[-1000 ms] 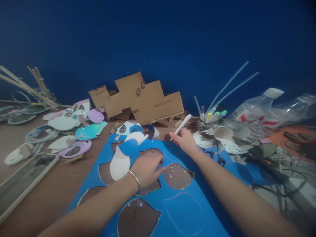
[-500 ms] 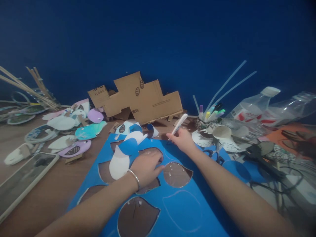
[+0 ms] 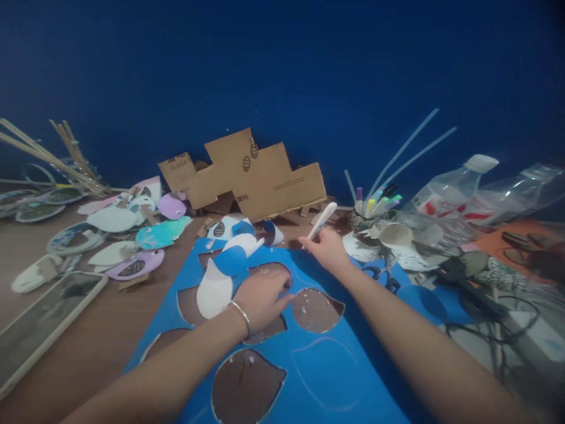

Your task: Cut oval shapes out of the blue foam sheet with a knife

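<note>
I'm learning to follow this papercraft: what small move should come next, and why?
Probably a short stroke with the white pen: the right hand holds it tip-down near the far edge of the blue sheet, close to a faint drawn outline, while the left hand rests on the sheet.
</note>
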### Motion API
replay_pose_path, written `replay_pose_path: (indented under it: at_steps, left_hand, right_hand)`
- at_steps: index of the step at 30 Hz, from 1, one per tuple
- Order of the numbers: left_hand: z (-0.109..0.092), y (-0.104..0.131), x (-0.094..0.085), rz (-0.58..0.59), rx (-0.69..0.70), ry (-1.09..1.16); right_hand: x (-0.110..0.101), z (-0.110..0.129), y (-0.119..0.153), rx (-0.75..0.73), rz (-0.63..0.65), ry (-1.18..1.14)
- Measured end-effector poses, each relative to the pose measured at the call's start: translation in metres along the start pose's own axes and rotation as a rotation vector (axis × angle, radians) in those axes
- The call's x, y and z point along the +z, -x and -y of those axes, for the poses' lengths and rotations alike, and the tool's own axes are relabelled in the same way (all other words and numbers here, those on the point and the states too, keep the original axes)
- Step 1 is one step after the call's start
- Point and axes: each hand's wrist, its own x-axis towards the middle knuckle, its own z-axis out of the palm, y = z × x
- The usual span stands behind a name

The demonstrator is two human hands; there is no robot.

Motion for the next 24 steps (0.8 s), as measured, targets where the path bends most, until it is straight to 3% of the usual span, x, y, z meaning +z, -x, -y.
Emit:
replay_pose_path:
  at_steps: [10,15,24]
  left_hand:
    - [0.001,0.001,0.001,0.043,-0.062,0.018]
    - [0.003,0.000,0.005,0.039,0.038,-0.102]
    - [0.001,0.000,0.008,0.032,0.026,-0.114]
  right_hand:
    - [-0.002,0.003,0.002,0.031,-0.015,-0.011]
    - [-0.002,0.001,0.006,0.090,-0.002,-0.085]
    - [-0.003,-0.003,0.012,0.148,0.035,-0.171]
